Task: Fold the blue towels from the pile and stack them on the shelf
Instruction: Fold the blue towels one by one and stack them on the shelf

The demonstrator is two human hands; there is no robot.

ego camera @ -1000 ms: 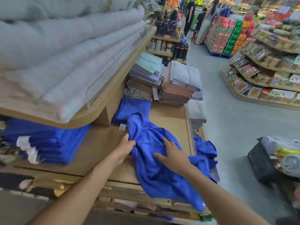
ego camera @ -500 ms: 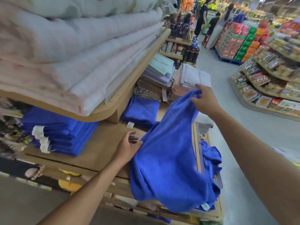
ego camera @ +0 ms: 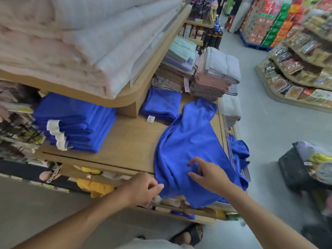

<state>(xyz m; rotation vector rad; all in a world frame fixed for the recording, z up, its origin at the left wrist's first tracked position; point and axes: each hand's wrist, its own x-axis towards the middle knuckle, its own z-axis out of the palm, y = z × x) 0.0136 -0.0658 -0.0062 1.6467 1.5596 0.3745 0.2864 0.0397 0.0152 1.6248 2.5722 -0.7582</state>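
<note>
A loose blue towel (ego camera: pixel 188 141) lies spread along the right side of the wooden shelf (ego camera: pixel 129 141), its near end hanging over the front edge. My left hand (ego camera: pixel 143 187) pinches the towel's near left corner. Fingers apart, my right hand (ego camera: pixel 210 173) presses on the cloth's near part. A folded blue towel (ego camera: pixel 161 105) with a white tag rests at the back of the shelf. A stack of folded blue towels (ego camera: pixel 77 123) stands on the left under the upper shelf. More crumpled blue cloth (ego camera: pixel 239 150) hangs at the shelf's right edge.
The upper shelf (ego camera: pixel 143 83) holds thick pale blankets and overhangs the left stack. Folded grey, pink and brown towels (ego camera: pixel 212 79) are piled at the back. A dark basket (ego camera: pixel 298 168) with goods stands on the aisle floor at right. Snack racks line the far right.
My right hand has let down the towel end it held up and come back onto the cloth's near part. The towel now lies flat. My left hand moved to its near left corner.
</note>
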